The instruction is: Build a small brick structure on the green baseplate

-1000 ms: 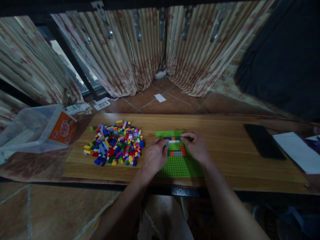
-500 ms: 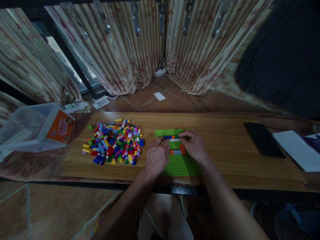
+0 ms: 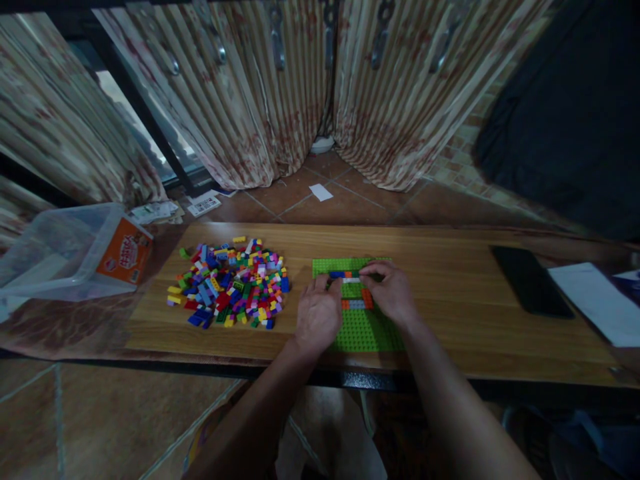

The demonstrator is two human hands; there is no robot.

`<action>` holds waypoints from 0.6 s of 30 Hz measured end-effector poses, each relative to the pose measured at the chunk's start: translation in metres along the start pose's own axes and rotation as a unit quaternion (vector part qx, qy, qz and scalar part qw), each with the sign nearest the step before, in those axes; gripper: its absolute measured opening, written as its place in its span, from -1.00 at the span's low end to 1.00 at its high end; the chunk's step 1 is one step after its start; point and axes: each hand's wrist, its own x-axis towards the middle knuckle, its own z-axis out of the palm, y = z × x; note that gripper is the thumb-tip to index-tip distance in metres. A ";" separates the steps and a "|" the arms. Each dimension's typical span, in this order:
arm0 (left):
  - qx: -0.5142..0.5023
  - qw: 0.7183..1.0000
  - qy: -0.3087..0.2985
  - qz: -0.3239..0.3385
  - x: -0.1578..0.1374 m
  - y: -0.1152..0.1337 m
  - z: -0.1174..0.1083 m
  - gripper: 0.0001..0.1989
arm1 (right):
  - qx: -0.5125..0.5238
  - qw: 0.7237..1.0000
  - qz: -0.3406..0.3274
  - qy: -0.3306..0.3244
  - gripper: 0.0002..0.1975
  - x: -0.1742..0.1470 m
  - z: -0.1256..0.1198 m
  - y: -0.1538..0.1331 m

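Observation:
A green baseplate (image 3: 365,339) lies on the wooden table, with rows of coloured building bricks on it. Along its far row are blue, orange and green bricks, and a white brick (image 3: 351,281) sits just on the near side of them. Orange bricks (image 3: 367,298) and grey bricks (image 3: 356,304) form the right side and near row. My left hand (image 3: 320,313) covers the left part of the plate, its fingers curled at the white brick's left end. My right hand (image 3: 390,290) pinches at the right end of the far rows; its fingertips partly hide what they grip.
A heap of loose bricks (image 3: 230,287) spreads over the table's left part. Beyond it stands a clear plastic box (image 3: 65,253) with an orange label. A black tablet-like slab (image 3: 529,280) and white paper (image 3: 595,303) lie at the right. Curtains hang behind the table.
The view has shifted slightly. My left hand's fingers have drawn in a little at the bricks; my right hand stays nearly in place.

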 end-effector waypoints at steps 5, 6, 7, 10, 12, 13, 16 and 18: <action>0.051 0.999 -0.013 -0.003 -0.001 0.006 -0.004 -0.64 | 0.004 1.000 0.001 0.007 -0.88 -0.001 0.003 0.003; 0.059 0.998 -0.016 -0.006 -0.001 0.007 -0.005 -0.64 | 0.004 1.000 0.002 0.011 -0.88 -0.002 0.003 0.003; 0.065 0.998 -0.019 -0.010 -0.001 0.008 -0.005 -0.63 | 0.005 1.000 0.002 0.015 -0.88 -0.002 0.004 0.003; 0.079 0.996 -0.025 -0.019 0.000 0.010 -0.006 -0.63 | 0.009 1.000 -0.002 0.022 -0.88 -0.002 0.005 0.003; 0.085 0.996 -0.030 -0.022 0.001 0.012 -0.005 -0.63 | 0.005 1.000 -0.006 0.020 -0.88 -0.002 0.005 0.002; 0.087 0.995 -0.033 -0.023 0.001 0.012 -0.005 -0.63 | 0.002 1.000 -0.008 0.018 -0.87 -0.002 0.005 0.002; 0.088 0.995 -0.039 -0.023 0.002 0.014 -0.006 -0.62 | -0.008 1.000 -0.014 0.015 -0.86 -0.003 0.006 0.003; 0.083 0.995 -0.047 -0.026 0.002 0.016 -0.006 -0.62 | -0.011 1.000 -0.018 0.018 -0.86 -0.004 0.006 0.003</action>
